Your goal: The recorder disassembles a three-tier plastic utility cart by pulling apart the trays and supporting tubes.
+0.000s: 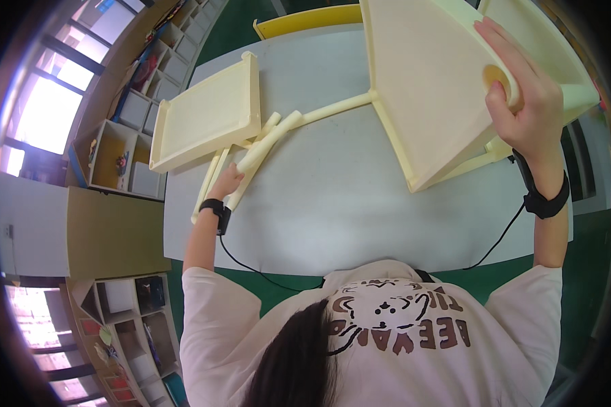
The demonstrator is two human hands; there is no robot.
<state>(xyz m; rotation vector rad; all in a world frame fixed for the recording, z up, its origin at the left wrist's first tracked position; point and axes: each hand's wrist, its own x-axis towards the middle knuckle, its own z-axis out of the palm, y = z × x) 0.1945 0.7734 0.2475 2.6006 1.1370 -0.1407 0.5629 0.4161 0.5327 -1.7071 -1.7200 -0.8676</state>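
My left hand (227,182) is closed around a cream plastic tube (271,142), one of several tubes lying crossed on the left of the table. Beside them a shallow cream plastic tray (207,112) rests tilted, partly over the tubes. My right hand (526,102) grips the edge of a large cream plastic panel (431,88) at the right, its thumb at a round hole and its fingers over the rim. The panel stands tilted on the table. A tube (336,108) runs leftward from its left edge.
All of this is on a light grey table (305,217). Another cream plastic part (553,51) sits behind the panel. A yellow chair back (309,22) shows beyond the far edge. Black cables (499,241) run from both wristbands. Shelves (132,152) line the left wall.
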